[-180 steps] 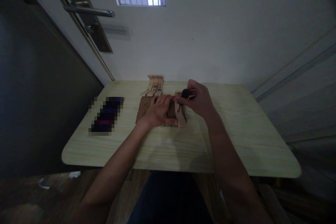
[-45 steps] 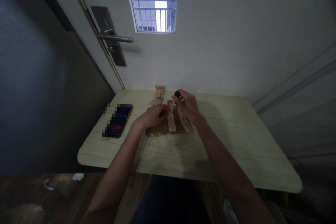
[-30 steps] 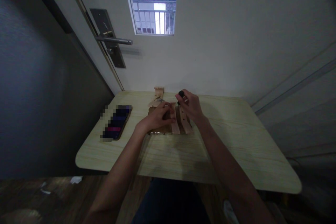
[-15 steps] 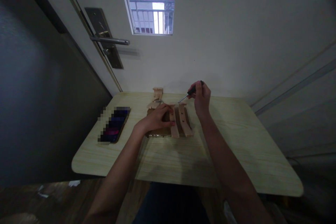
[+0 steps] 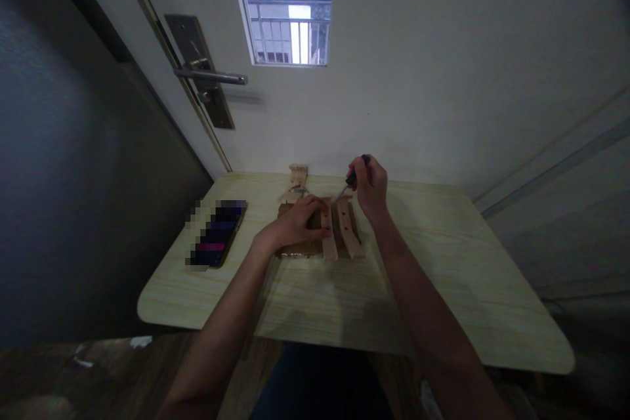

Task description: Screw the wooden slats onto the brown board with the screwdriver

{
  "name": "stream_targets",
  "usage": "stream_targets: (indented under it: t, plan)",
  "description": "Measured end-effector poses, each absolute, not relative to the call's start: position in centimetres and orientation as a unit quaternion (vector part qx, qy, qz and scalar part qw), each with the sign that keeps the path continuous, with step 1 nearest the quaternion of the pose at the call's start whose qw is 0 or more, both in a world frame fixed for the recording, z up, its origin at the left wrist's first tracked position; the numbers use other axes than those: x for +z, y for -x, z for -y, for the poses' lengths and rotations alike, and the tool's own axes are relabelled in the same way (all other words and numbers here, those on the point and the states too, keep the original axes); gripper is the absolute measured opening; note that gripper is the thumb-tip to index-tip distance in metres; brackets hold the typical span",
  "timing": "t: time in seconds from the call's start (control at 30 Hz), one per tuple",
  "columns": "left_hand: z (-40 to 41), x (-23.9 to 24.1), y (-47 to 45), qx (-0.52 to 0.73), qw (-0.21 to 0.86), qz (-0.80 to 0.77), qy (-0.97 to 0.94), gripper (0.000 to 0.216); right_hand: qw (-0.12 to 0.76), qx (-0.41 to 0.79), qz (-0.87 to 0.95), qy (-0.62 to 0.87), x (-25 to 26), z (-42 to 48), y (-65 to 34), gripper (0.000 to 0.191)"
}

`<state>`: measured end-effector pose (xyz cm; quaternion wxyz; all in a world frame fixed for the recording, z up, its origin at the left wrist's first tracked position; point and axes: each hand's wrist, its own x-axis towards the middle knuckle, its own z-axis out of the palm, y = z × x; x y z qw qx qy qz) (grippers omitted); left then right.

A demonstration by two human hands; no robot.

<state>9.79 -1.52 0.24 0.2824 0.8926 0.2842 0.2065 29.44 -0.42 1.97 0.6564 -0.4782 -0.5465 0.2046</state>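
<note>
A screwdriver [image 5: 351, 178] with a dark handle is gripped in my right hand [image 5: 373, 190]. Its thin metal shaft slants down and left, the tip near the far ends of two wooden strips. My left hand [image 5: 294, 222] holds the left wooden strip [image 5: 329, 247], thumb on its near part and fingers toward its far part. To the right of it lies a second wooden strip [image 5: 346, 223] with dark holes. Both rest across a brown, shiny-edged slab [image 5: 301, 251], partly covered by my left hand. Whether the tip touches anything, I cannot tell.
Behind the slab lies another wooden piece [image 5: 298, 174] with small metal bits [image 5: 299, 191], perhaps screws. A phone [image 5: 216, 236] lies at the table's left. The pale table [image 5: 433, 262] meets a white door with a metal handle [image 5: 221, 77].
My right hand has moved slightly left, and the screwdriver stands steeper, its tip lower near the strips. My left hand keeps its place on the strip. The camera view has shifted a little.
</note>
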Motion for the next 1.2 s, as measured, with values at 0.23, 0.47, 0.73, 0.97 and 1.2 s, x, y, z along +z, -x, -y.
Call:
stream_targets:
  t: [0.23,0.47,0.73,0.97,1.2]
  plan:
    - [1.4,0.0,-9.8,0.207,0.276,-0.285,-0.894,0.032,0.608,0.175,0.597,0.493,1.9,0.3,-29.3,0.040]
    - [1.4,-0.1,-9.8,0.209,0.268,-0.286,-0.896,0.034,0.559,0.158,0.639,0.504,1.7,0.6,-29.0,0.040]
    - [1.5,1.0,-9.5,0.223,0.275,-0.283,-0.891,0.024,0.592,0.193,0.608,0.493,1.4,0.7,-29.3,0.045]
    - [-1.9,1.0,-7.1,0.253,0.195,-0.439,-0.840,0.011,0.705,0.270,0.475,0.452,2.1,-0.2,-29.6,0.044]
    - [-6.0,-0.6,-8.3,0.229,0.094,-0.500,-0.830,0.013,0.652,0.197,0.545,0.488,1.6,-1.8,-30.7,0.041]
